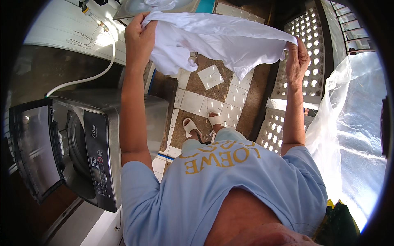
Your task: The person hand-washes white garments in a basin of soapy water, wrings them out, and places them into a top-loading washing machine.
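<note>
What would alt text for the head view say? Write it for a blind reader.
Seen from above, a person's left hand and right hand hold a white cloth stretched between them over a tiled floor. A top-loading washing machine stands open at left.

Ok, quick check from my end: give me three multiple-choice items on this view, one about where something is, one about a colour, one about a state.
1. Where is the washing machine relative to the person?
A. On their left
B. On their right
C. Behind the lattice wall

2. What colour is the cloth held up between the hands?
A. Blue
B. White
C. Grey

3. What state is the washing machine's lid in?
A. Shut flat
B. Open, raised up
C. Removed and lying on the floor

Answers:
1. A, the machine stands at the left of the view, beside the left arm.
2. B, the cloth stretched from the left hand to the right hand is plain white.
3. B, the lid stands up from the top and the drum opening shows.
</note>
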{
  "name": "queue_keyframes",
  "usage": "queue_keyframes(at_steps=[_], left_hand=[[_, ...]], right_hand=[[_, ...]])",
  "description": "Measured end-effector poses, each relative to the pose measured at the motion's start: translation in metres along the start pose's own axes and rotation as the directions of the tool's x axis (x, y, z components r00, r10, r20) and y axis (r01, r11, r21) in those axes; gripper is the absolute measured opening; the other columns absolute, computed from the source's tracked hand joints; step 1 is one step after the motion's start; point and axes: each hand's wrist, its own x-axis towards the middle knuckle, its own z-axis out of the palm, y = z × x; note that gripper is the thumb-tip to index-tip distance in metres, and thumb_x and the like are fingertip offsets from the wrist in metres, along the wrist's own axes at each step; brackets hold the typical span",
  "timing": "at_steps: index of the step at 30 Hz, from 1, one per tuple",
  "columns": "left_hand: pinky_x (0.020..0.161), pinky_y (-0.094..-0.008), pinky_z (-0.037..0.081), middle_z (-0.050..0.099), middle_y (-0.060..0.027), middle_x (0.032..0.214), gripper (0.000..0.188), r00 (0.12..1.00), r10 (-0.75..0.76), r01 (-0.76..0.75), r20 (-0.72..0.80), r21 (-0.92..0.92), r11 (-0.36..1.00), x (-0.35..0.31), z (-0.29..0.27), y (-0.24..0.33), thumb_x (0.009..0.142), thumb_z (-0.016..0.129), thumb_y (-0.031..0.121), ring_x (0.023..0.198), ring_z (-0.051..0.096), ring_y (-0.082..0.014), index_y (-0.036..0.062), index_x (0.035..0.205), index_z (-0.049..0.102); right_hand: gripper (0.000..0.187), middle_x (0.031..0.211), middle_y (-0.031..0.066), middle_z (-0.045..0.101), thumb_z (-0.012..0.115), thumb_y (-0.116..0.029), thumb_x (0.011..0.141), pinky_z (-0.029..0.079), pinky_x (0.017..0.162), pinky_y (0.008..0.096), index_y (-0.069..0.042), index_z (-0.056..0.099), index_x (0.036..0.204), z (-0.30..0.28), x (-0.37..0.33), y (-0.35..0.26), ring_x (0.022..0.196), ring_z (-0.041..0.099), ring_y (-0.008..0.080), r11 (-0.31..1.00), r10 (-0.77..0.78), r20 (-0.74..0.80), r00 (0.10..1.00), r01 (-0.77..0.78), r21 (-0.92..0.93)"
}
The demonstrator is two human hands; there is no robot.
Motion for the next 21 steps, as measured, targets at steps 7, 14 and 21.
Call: queue_keyframes(at_steps=[7, 14, 21], left_hand=[[0.07, -0.0412, 0.047, 0.063, -0.0243, 0.085, 0.02, 0.995, -0.076, 0.059, 0.064, 0.241, 0.969, -0.087, 0.08, -0.123, 0.077, 0.058, 0.014, 0.079, 0.063, -0.0374, -0.0019, 0.088, 0.062], [0.064, -0.0296, 0.044, 0.061, -0.0093, 0.076, 0.03, 0.911, -0.159, 0.196, 0.38, -0.06, 0.979, -0.068, 0.014, -0.008, 0.068, 0.07, 0.022, 0.07, 0.058, -0.0166, 0.0008, 0.086, 0.06], [0.066, -0.0383, 0.049, 0.062, -0.0173, 0.068, 0.045, 0.93, 0.295, -0.337, 0.221, 0.19, 0.922, -0.044, -0.071, 0.135, 0.076, 0.069, 0.043, 0.069, 0.063, -0.0322, -0.0013, 0.078, 0.063]], right_hand=[[0.032, 0.057, 0.0065, 0.045, 0.057, -0.025, 0.091, 0.038, 0.054, 0.0304, 0.001, 0.054, 0.073, 0.045, -0.063, 0.138, 0.057, 0.036, 0.0131, 0.914, 0.369, 0.273, 0.888, -0.295, -0.277], [0.027, 0.086, 0.0016, 0.063, 0.054, -0.026, 0.095, 0.044, 0.074, 0.0227, -0.001, 0.064, 0.098, 0.038, -0.006, -0.001, 0.08, 0.056, 0.008, 0.841, 0.231, 0.391, 0.891, -0.385, 0.379], [0.031, 0.098, 0.0082, 0.058, 0.048, -0.022, 0.096, 0.043, 0.081, 0.0252, 0.005, 0.055, 0.112, 0.103, 0.064, -0.221, 0.088, 0.053, 0.0133, 0.743, -0.626, 0.411, 0.663, 0.345, 0.574]])
